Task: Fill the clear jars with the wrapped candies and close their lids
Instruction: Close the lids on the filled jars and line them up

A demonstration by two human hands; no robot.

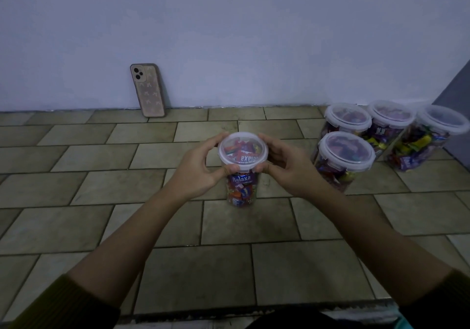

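The jar [240,183] — full of candies [241,196] — is stood on the floor [178,227], its lid [243,148] pinched at the rim by the left grip [197,168] and the right grip [292,168], fingers curled round it. If the lid is pressed unevenly, one side may be left unseated — or the jar tipped.

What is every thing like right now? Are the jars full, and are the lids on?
Middle jar: standing upright, full of wrapped candies.
Lid: on top of the middle jar, with both thumbs at its front edge.
Left hand: grips the lid's rim.
Right hand: grips the lid's rim.
Four jars at the right: full, lids on.
Phone: leaning against the wall.
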